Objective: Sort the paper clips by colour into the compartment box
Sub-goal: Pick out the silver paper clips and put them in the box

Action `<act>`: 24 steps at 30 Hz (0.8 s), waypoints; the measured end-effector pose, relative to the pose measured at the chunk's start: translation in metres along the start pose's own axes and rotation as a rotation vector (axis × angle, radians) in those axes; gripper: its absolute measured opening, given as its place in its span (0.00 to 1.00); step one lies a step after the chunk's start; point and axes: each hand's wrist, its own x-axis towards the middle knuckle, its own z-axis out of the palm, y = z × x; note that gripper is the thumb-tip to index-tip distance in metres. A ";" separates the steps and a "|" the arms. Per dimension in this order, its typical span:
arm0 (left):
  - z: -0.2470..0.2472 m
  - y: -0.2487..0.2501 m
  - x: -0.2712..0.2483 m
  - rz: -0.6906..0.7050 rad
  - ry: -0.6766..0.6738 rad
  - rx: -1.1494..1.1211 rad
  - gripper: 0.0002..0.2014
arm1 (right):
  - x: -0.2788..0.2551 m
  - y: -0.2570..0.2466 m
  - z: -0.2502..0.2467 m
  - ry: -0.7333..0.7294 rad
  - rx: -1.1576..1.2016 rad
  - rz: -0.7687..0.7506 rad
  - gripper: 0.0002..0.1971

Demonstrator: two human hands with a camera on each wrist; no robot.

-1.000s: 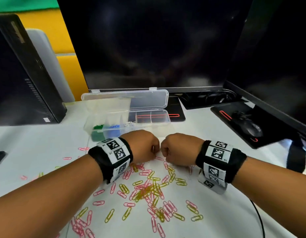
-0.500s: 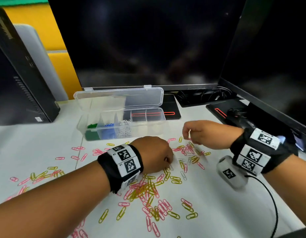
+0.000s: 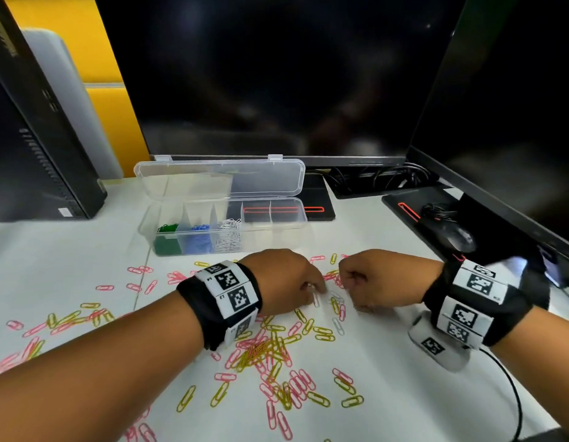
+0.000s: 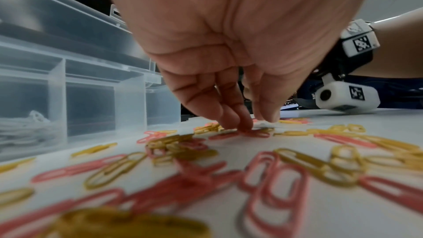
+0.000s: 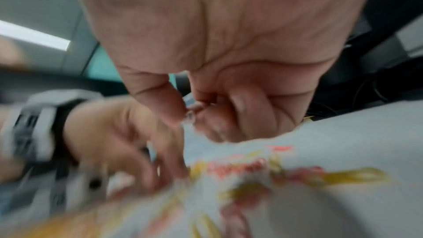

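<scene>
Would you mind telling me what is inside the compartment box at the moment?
The compartment box holds green clips, blue clips and white clips in three neighbouring compartments. The right-hand compartments look empty, though their floors are hard to read through the plastic.

Right hand (image 3: 379, 279) back beside left hand (image 3: 283, 282)

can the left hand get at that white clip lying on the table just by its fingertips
Probably yes. The left hand is down on the table with its fingertips right beside the white clip, and nothing covers it. Neighbouring yellow clips lie apart.
</scene>
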 end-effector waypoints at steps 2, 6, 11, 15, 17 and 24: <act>0.001 0.001 0.002 0.047 -0.034 0.041 0.17 | 0.001 0.002 -0.006 0.077 0.253 0.004 0.10; 0.003 0.005 0.007 0.070 -0.041 0.121 0.13 | 0.002 0.003 -0.008 0.057 0.652 0.066 0.09; 0.012 0.009 0.007 0.066 0.040 0.196 0.08 | 0.007 -0.005 -0.004 -0.024 0.381 0.097 0.09; 0.008 0.010 0.006 -0.012 0.036 0.146 0.04 | 0.010 -0.011 0.005 0.006 -0.091 0.095 0.17; 0.005 0.008 0.006 -0.046 0.037 0.102 0.05 | 0.008 -0.012 0.006 -0.025 -0.102 0.095 0.18; 0.003 0.004 0.008 -0.023 -0.063 0.047 0.27 | 0.008 -0.009 0.002 0.043 -0.067 0.097 0.17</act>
